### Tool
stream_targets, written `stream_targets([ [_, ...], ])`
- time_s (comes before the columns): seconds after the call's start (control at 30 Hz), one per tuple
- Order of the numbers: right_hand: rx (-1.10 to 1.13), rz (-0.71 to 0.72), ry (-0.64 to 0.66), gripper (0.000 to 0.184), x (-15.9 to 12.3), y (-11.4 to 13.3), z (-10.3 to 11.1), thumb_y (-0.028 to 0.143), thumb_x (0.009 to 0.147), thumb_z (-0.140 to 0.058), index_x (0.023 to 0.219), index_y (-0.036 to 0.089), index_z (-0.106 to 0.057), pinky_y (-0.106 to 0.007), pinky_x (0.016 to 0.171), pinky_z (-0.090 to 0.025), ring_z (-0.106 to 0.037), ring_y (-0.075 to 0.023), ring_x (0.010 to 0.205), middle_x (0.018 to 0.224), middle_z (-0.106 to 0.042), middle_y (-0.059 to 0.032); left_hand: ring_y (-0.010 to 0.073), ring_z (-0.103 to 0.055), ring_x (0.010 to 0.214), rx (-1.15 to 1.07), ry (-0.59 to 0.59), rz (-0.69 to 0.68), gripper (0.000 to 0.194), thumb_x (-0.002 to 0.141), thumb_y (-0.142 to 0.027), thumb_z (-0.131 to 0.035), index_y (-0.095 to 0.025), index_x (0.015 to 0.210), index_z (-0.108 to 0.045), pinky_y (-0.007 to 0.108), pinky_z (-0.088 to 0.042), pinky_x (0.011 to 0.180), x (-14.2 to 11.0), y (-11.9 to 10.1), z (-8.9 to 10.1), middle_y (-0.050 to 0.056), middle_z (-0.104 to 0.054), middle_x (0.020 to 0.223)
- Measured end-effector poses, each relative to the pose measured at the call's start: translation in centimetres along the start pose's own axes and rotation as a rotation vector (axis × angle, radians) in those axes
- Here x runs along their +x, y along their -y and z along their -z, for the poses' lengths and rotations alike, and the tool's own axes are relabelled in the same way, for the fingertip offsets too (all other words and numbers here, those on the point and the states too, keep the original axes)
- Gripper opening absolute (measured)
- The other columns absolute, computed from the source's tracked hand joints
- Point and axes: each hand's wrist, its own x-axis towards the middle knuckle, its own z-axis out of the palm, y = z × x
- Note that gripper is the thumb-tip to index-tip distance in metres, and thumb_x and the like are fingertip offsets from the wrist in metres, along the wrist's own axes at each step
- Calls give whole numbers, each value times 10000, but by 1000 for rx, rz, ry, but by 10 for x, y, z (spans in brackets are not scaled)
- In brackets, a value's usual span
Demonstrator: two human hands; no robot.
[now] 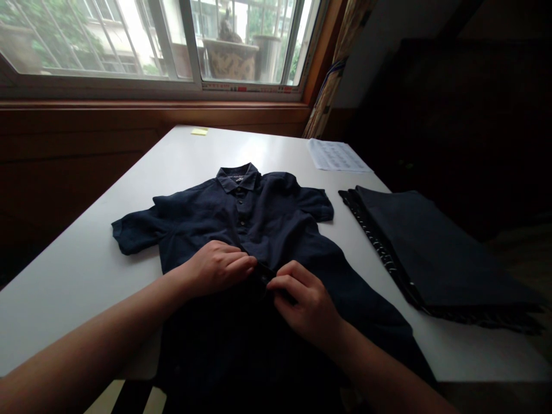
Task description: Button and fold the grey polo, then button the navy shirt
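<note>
A dark navy short-sleeved shirt (267, 224) lies face up on the white table (86, 270), collar toward the window, its hem hanging over the near edge. My left hand (218, 267) and my right hand (304, 302) meet at the button placket in the middle of the shirt. Both have their fingers curled and pinch the fabric at the placket, fingertips almost touching each other. The upper buttons near the collar look fastened.
A stack of folded dark clothes (431, 253) with a patterned edge lies at the table's right side. A printed sheet of paper (336, 155) and a small yellow note (199, 131) lie at the far end. A window, a wooden sill and a curtain stand behind.
</note>
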Motion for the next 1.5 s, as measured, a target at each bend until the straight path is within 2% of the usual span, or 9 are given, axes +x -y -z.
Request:
stream_targets([
  [0.1, 1, 10, 14, 264, -1, -1, 0, 43, 860, -550, 979, 252, -657, -310, 733, -550, -607, -171, 802, 889, -604, -31, 119, -609, 573, -23, -5, 29, 196, 998, -228, -486, -162, 1150, -591, 238, -419, 525, 0, 1, 0, -16, -654, 700],
  [0.17, 4, 23, 15, 265, -2, -1, 0, 40, 866, -551, 989, 250, -656, -312, 740, -551, -607, -171, 809, 895, -604, -32, 117, -614, 577, -5, 17, 28, 226, 1004, -223, -481, -168, 1194, -590, 235, -422, 528, 1, 1, 1, -19, -658, 700],
  [0.37, -3, 17, -34, 334, -1, 1, -1, 35, 866, -565, 1101, 262, -637, -319, 778, -561, -608, -175, 853, 936, -586, -37, 106, -593, 573, 35, 18, 22, 187, 1007, -215, -466, -183, 1043, -646, 229, -414, 514, 0, 5, 1, -22, -625, 675],
  [0.47, -49, -49, -84, 401, 0, 1, -1, 71, 853, -624, 1208, 254, -599, -341, 817, -567, -607, -189, 895, 1006, -569, -55, 107, -587, 573, 47, -6, 31, 184, 1000, -207, -471, -179, 1037, -649, 227, -417, 518, 0, 6, 2, -22, -612, 667],
  [0.53, -76, -102, -69, 421, 0, 0, -1, 117, 847, -668, 1242, 242, -590, -352, 830, -567, -610, -202, 918, 1035, -567, -66, 110, -581, 570, 61, -16, 36, 181, 996, -209, -479, -174, 1033, -652, 231, -419, 519, -1, 6, 2, -23, -601, 655],
  [0.73, -97, -97, 52, 210, -1, -5, -3, 169, 933, -614, 1133, 206, -669, -312, 756, -542, -627, -186, 820, 864, -606, -35, 109, -580, 566, 88, 4, 45, 187, 1005, -225, -476, -179, 1018, -657, 239, -415, 519, 0, 5, 3, -24, -602, 649],
  [1.17, -123, -36, 48, 216, -3, -7, -2, 182, 963, -592, 1136, 165, -720, -295, 692, -500, -596, -167, 742, 791, -612, -39, 114, -607, 596, 115, 7, 105, 180, 1012, -229, -475, -192, 1010, -651, 246, -422, 545, 1, 5, 3, -27, -645, 684],
  [1.37, -133, -30, 56, 196, -3, -5, -2, 189, 963, -588, 1094, 162, -731, -291, 679, -490, -589, -163, 720, 771, -607, -37, 125, -663, 641, 125, 44, 246, 201, 1003, -254, -493, -195, 910, -661, 231, -437, 558, -4, 15, -2, -9, -712, 743],
  [1.5, -137, -16, 62, 186, -3, -4, -2, 180, 957, -590, 1073, 156, -732, -284, 669, -483, -584, -159, 710, 756, -601, -34, 144, -708, 726, 93, 118, 346, 191, 998, -280, -504, -222, 985, -685, 227, -467, 601, -10, 26, -5, 5, -757, 858],
])
